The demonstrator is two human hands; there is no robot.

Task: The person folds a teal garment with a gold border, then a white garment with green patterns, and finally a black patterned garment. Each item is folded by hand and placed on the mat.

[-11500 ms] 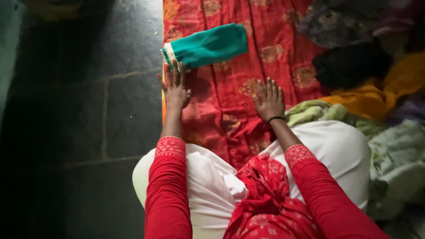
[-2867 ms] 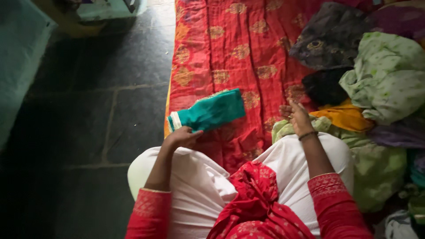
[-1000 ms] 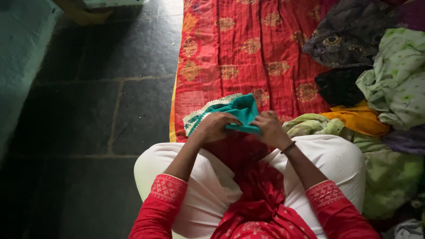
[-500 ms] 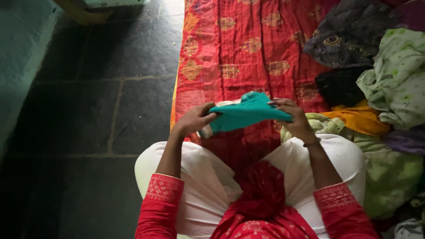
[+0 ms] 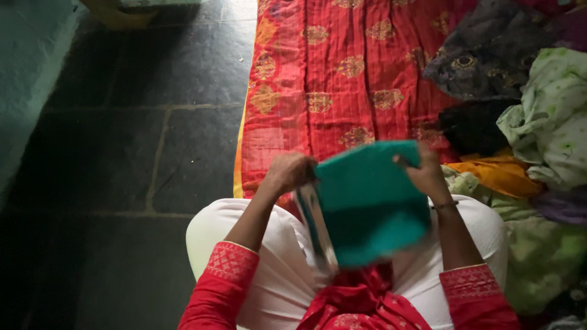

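Observation:
A teal green cloth [image 5: 370,205] with a pale lace border hangs in front of me, held up by its top edge. My left hand [image 5: 290,172] grips the upper left corner. At the upper right corner my right hand [image 5: 428,174], with a dark band on its wrist, pinches the cloth. The cloth drops down over my lap, covering part of my white trousers [image 5: 232,223] and red scarf. Beneath and beyond it lies a red patterned sheet [image 5: 342,67] spread on the floor.
A heap of clothes sits at the right: a pale green garment [image 5: 553,119], a dark patterned one [image 5: 483,55], a black one [image 5: 474,125] and an orange one [image 5: 501,174]. Dark stone floor [image 5: 134,128] lies to the left, with a teal wall [image 5: 30,79] at the far left.
The folded teal cloth has been picked up off the red sheet and let fall open. Both hands have moved apart and now hold it up by its top corners.

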